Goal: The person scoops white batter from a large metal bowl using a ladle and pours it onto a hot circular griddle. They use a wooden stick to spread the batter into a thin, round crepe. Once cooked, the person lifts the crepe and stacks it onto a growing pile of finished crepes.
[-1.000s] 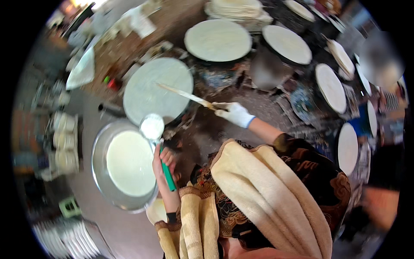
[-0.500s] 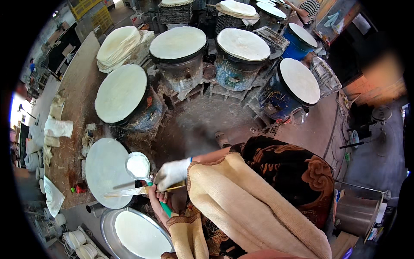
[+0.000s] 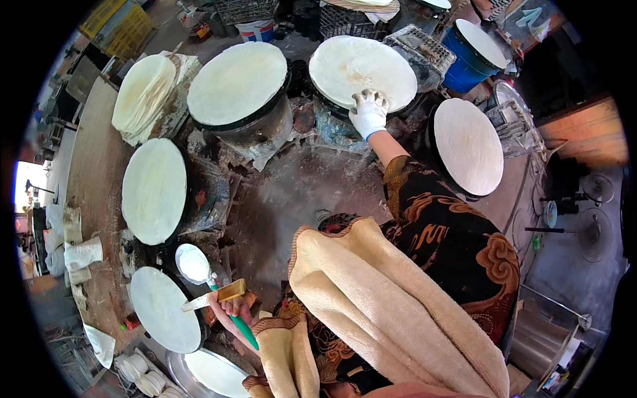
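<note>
My right hand [image 3: 369, 117], in a white glove, reaches forward. Its slightly bent, spread fingertips rest on the near edge of a round pale flatbread [image 3: 361, 64] on a drum-shaped griddle stove. Low on the left, my left hand [image 3: 232, 310] is closed around the green handle of a ladle [image 3: 193, 263], whose bowl holds white batter. In the same grip is a flat scraper [image 3: 222, 294] with a wooden handle and a pale, coated blade. Beside these tools stands a round plate [image 3: 162, 310] with a thin whitish layer.
More flatbreads lie on stoves at the back left [image 3: 237, 83], left [image 3: 154, 191] and right [image 3: 468, 146]. A stack of flatbreads [image 3: 142, 96] sits near a long wooden table [image 3: 93, 172]. A metal basin [image 3: 182, 369] of white batter stands at the lower left.
My right hand has gone from beside my left hand out to the far flatbread. The scraper is now in my left hand along with the ladle. The whole view has shifted.
</note>
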A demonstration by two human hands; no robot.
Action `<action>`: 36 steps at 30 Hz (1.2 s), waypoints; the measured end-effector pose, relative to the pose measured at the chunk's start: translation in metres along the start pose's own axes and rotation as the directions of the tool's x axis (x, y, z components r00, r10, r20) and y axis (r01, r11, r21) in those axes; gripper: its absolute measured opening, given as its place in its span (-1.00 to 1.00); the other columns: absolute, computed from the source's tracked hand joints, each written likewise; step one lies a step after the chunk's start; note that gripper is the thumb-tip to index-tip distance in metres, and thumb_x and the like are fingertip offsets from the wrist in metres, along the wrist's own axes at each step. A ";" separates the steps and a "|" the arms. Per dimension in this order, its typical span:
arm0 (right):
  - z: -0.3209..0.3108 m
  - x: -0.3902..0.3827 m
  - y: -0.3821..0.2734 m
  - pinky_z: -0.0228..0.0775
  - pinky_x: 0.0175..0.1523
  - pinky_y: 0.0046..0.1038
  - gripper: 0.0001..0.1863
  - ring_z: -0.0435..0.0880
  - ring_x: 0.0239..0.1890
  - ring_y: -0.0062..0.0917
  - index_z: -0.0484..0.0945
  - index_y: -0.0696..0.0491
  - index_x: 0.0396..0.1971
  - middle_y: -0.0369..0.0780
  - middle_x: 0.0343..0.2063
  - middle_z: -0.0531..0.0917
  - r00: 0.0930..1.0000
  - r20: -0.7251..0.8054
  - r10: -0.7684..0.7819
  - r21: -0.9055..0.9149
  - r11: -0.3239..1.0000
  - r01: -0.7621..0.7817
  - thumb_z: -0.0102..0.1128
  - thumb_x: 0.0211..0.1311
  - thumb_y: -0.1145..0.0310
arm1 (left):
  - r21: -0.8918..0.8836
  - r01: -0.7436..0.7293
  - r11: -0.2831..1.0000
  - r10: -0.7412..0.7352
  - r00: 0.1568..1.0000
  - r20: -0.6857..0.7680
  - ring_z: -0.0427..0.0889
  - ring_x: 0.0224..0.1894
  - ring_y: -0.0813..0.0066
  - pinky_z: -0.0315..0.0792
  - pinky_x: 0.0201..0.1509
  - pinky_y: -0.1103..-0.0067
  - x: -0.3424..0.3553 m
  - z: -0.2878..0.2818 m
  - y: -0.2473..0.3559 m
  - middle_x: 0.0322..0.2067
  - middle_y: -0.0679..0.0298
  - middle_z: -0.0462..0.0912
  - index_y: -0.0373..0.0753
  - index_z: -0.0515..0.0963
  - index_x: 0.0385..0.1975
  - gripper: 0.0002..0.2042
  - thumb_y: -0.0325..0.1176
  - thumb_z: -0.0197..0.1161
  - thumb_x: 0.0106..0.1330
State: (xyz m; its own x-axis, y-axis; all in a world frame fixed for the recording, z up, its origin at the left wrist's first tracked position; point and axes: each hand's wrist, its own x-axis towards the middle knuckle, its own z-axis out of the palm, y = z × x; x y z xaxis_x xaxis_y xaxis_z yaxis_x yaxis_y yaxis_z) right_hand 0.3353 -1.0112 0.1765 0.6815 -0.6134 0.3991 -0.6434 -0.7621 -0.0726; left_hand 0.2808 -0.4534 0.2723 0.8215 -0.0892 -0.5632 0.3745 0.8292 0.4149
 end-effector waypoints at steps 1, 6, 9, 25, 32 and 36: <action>0.003 0.004 0.007 -0.01 0.26 -0.09 -0.63 0.27 0.20 -0.21 0.56 -0.20 -0.13 -0.24 0.06 0.43 0.999 0.023 -0.046 -0.003 0.999 0.046 0.22 -0.04 0.19 | 0.027 -0.001 1.000 0.000 1.000 0.017 0.39 -0.86 0.75 0.30 -0.88 0.81 0.008 0.000 -0.003 -0.83 0.50 0.39 -0.11 0.30 -0.69 -0.73 -0.38 0.16 0.26; 0.023 0.022 0.041 -0.02 0.26 -0.05 -0.72 0.25 0.22 -0.23 0.60 -0.22 -0.22 -0.30 0.06 0.44 0.992 0.031 -0.123 -0.033 0.992 0.124 0.20 -0.01 0.21 | 0.031 -0.101 0.994 0.102 0.994 -0.032 0.36 -0.86 0.77 0.23 -0.86 0.84 0.027 0.047 -0.027 -0.81 0.53 0.37 -0.15 0.37 -0.60 -0.81 -0.39 0.18 0.24; 0.013 0.054 0.046 0.07 0.25 -0.08 -0.71 0.31 0.21 -0.29 0.58 -0.04 -0.20 -0.17 0.06 0.47 0.989 0.040 -0.143 -0.091 0.985 0.146 0.07 0.13 0.17 | 0.016 -0.074 0.997 0.074 0.997 -0.035 0.26 -0.85 0.81 0.19 -0.85 0.82 0.037 0.058 -0.021 -0.80 0.55 0.29 -0.28 0.34 -0.25 -0.83 -0.39 0.14 0.27; -0.174 0.251 -0.119 0.41 -0.04 -0.27 -0.62 0.59 -0.14 -0.10 0.56 0.19 -0.17 0.05 -0.24 0.61 0.728 0.100 -0.678 0.012 0.732 0.681 0.12 0.17 0.19 | -0.135 -0.069 0.988 0.053 0.992 -0.118 0.22 -0.87 0.76 0.15 -0.85 0.77 0.045 -0.009 0.046 -0.80 0.52 0.29 -0.11 0.31 -0.60 -0.78 -0.45 0.20 0.23; -0.224 0.246 -0.333 0.42 -0.15 -0.30 -0.48 0.65 -0.31 -0.20 0.57 0.23 -0.18 0.06 -0.38 0.65 0.619 0.131 -0.774 0.340 0.622 0.705 0.17 0.02 0.08 | -0.127 -0.071 0.989 0.052 0.988 -0.145 0.22 -0.87 0.73 0.12 -0.86 0.74 0.052 -0.033 0.093 -0.83 0.50 0.25 -0.08 0.27 -0.66 -0.73 -0.43 0.15 0.27; -0.296 0.220 -0.471 0.42 0.04 -0.24 -0.43 0.62 -0.07 -0.22 0.62 0.04 -0.13 -0.04 -0.10 0.62 0.726 0.137 -0.674 0.056 0.737 0.673 0.12 -0.03 -0.08 | -0.199 -0.144 0.969 0.111 0.979 -0.172 0.23 -0.85 0.75 0.13 -0.86 0.75 0.061 -0.033 0.109 -0.81 0.51 0.24 -0.10 0.29 -0.62 -0.75 -0.42 0.12 0.32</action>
State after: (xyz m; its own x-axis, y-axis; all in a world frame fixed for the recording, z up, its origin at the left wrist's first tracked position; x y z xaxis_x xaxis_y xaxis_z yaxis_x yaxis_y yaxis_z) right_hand 0.6849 -0.7260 0.5689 0.9761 0.0397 0.2138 0.0041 -0.9864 0.1641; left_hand 0.3571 -0.3505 0.2594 0.7719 0.0989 -0.6280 0.1592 0.9263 0.3415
